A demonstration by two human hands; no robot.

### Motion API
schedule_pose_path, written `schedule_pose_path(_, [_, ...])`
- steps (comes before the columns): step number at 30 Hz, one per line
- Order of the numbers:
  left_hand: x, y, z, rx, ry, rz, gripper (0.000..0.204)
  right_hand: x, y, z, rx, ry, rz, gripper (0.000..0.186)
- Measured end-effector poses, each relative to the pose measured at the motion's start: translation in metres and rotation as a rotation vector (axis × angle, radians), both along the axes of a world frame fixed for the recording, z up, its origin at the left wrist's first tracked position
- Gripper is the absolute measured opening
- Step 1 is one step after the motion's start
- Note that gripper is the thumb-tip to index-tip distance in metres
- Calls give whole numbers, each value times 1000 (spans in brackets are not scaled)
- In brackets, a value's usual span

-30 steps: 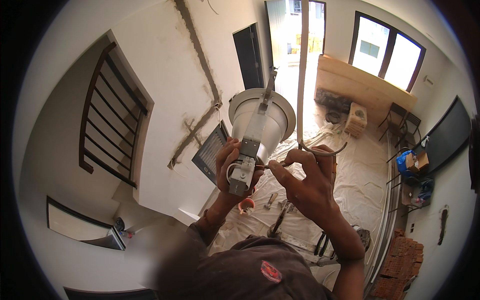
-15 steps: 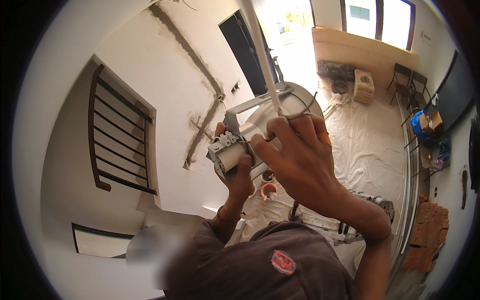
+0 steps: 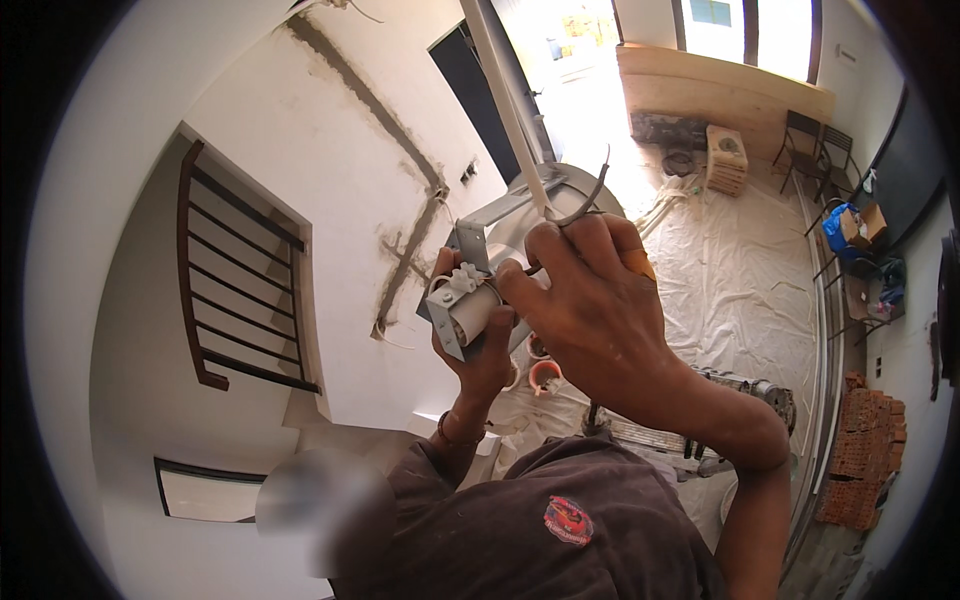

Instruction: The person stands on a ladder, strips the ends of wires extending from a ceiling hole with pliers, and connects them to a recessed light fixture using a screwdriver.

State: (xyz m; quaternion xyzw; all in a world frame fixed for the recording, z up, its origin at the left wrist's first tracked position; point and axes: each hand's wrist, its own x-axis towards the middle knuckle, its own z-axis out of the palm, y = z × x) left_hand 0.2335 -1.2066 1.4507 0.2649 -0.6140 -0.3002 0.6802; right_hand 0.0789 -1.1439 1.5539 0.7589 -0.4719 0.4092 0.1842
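Note:
My left hand [image 3: 478,355] wraps around the near end of a metal fixture. This has a bent steel bracket [image 3: 470,238], a white cylinder [image 3: 474,316] and a white terminal block [image 3: 466,279]. Behind the bracket is a pale round housing [image 3: 590,185], partly covered by my right hand. My right hand [image 3: 590,290] is closed over the fixture, its thumb and index finger pinched beside the terminal block. A dark cable [image 3: 597,188] curves up from its knuckles; the grip itself is partly hidden. A long white tube [image 3: 500,90] comes down from above to the fixture beside my right hand.
A plastic sheet [image 3: 720,270] covers the floor far below. Buckets [image 3: 546,377] stand under my hands. On the right are chairs [image 3: 800,140], a cardboard box [image 3: 864,224] and stacked bricks [image 3: 862,455]. A dark railing [image 3: 245,280] fills a wall opening at left.
The fixture has turned slightly in my hands, and its round housing shows further left. The dark cable's free end has shifted left and up. Both hands keep their places on the fixture.

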Motion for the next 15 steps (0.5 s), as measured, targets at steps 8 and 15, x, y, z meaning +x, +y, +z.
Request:
schedule_pose_path(8, [3,-1,3,-210,-260,162,71,-4,4,2,6,12,-14,15])
schedule_pose_path(15, [2,-4,9,-254,-407,157,71,-7,-3,-15,-8,-61,-9,23])
